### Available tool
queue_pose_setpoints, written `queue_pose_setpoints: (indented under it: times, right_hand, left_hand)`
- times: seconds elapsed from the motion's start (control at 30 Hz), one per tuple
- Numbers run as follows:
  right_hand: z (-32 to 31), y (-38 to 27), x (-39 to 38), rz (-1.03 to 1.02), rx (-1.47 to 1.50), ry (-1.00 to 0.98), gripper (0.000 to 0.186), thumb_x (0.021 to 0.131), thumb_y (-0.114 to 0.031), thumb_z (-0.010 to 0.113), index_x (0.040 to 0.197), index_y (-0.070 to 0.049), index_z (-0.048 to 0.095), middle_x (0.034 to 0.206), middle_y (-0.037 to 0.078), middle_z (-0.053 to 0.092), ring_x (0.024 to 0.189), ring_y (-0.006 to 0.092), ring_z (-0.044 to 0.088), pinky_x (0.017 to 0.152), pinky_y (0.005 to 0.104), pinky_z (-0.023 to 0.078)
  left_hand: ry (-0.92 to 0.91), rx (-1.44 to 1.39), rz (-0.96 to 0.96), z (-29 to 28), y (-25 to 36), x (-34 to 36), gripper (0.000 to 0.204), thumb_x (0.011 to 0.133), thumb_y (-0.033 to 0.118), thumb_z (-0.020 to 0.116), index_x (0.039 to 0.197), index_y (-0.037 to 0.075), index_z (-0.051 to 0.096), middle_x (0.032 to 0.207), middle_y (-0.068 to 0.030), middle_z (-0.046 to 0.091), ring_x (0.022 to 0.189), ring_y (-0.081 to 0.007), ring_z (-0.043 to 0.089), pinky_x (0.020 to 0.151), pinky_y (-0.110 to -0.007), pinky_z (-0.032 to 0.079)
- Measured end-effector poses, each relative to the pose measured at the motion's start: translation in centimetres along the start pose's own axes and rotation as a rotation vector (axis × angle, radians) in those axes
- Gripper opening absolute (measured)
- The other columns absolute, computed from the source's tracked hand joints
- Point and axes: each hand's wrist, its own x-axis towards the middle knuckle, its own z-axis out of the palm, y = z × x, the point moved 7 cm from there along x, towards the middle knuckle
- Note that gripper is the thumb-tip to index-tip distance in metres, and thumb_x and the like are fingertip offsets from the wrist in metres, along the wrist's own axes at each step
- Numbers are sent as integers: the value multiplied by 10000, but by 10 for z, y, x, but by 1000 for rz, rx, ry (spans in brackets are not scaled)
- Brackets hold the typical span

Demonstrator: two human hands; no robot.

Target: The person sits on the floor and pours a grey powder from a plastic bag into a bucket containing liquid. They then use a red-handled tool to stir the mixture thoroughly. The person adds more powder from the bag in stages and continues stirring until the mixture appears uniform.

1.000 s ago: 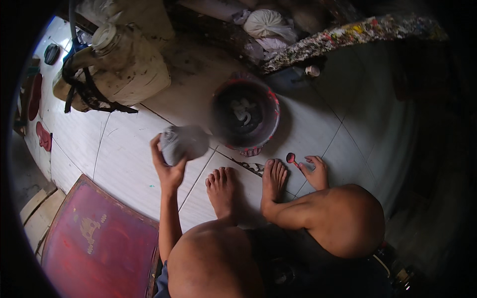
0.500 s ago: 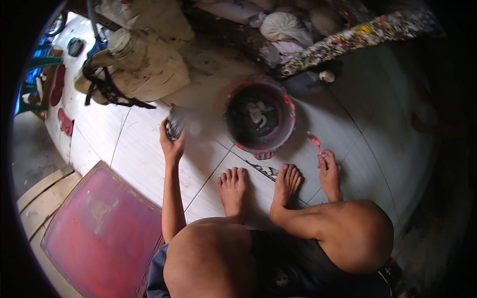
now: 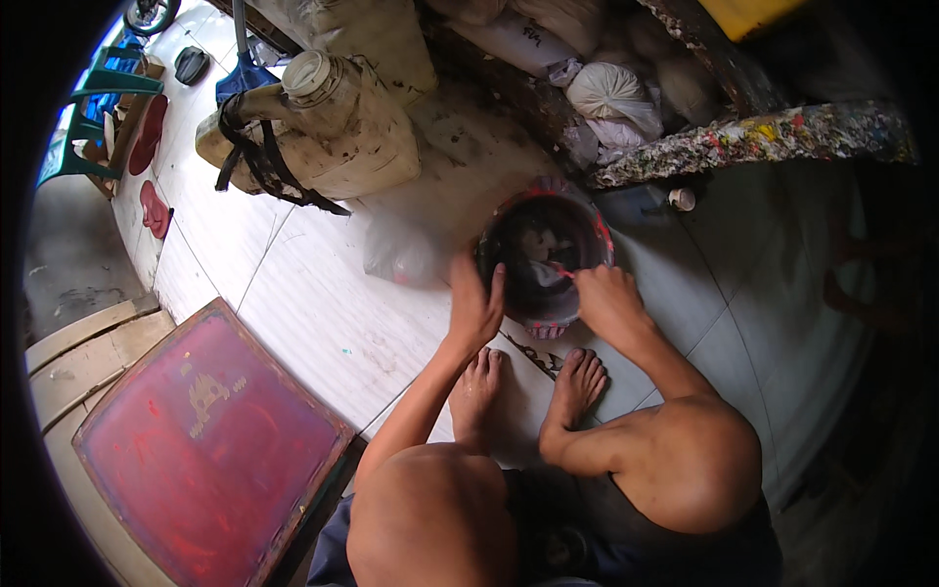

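Left hand (image 3: 476, 309) is now lying against the left side of the bowl (image 3: 595, 235), whereas half a second ago it was holding a bag out to the left; a pale plastic bag (image 3: 399, 252), presumably the same one, is now sitting on the floor (image 3: 318, 318) just beside the bowl. Left grip: thumb and fingers are showing at the rim, but I cannot tell whether they are clasping it. Right hand (image 3: 608, 299) is gripping the spoon (image 3: 565, 273) by its reddish handle; the spoon was pointing outward over the floor and is now reaching over the rim into the bowl. Inside, pale material (image 3: 535, 243) is lying on the dark bottom; blur is hiding whether the spoon's tip is touching it. Judgement: with the bag set down, both hands are now serving the bowl, the left probably steadying it while the right is working the spoon.
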Motion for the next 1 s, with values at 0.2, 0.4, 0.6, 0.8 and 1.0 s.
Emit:
queue_pose_setpoints:
  times: [0.2, 0.4, 0.6, 0.8, 1.0]
  right_hand:
    - [49, 13, 34, 73, 20, -146, 264, 773, -87, 668, 1006, 28, 624, 999, 288, 622, 971, 454, 612, 835, 497, 512]
    - [20, 12, 48, 104, 54, -93, 197, 753, -57, 666, 922, 44, 652, 972, 291, 629, 929, 454, 627, 789, 486, 524]
    - [4, 29, 48, 278, 36, -149, 294, 808, -228, 668, 974, 12, 706, 986, 304, 656, 930, 464, 648, 1097, 446, 323]
    - [4, 37, 49, 225, 92, -157, 193, 756, -88, 678, 897, 43, 665, 967, 308, 631, 911, 453, 636, 791, 487, 530]
    - [33, 40, 35, 132, -57, -182, 107, 756, -83, 695, 782, 21, 691, 759, 261, 653, 772, 421, 661, 698, 467, 544]
  left_hand:
    - [20, -177, 102, 22, -14, 1, 547, 912, -10, 423, 1425, -28, 232, 1319, -332, 435, 1233, -458, 449, 1020, -465, 366]
    - [-14, -151, 98, 18, -8, 3, 508, 973, 60, 406, 1438, -29, 220, 1333, -324, 448, 1252, -453, 453, 1035, -445, 358]
    - [-7, -134, 96, 18, -11, 2, 465, 1024, 165, 352, 1436, -23, 246, 1329, -326, 459, 1239, -458, 465, 1028, -446, 369]
    - [7, -170, 73, 18, -5, 6, 453, 1025, 158, 348, 1435, -15, 258, 1323, -326, 467, 1224, -475, 469, 1002, -455, 387]
    - [15, -121, 6, 22, -15, -1, 450, 1022, 151, 358, 1433, -6, 266, 1301, -331, 481, 1215, -483, 472, 987, -465, 394]
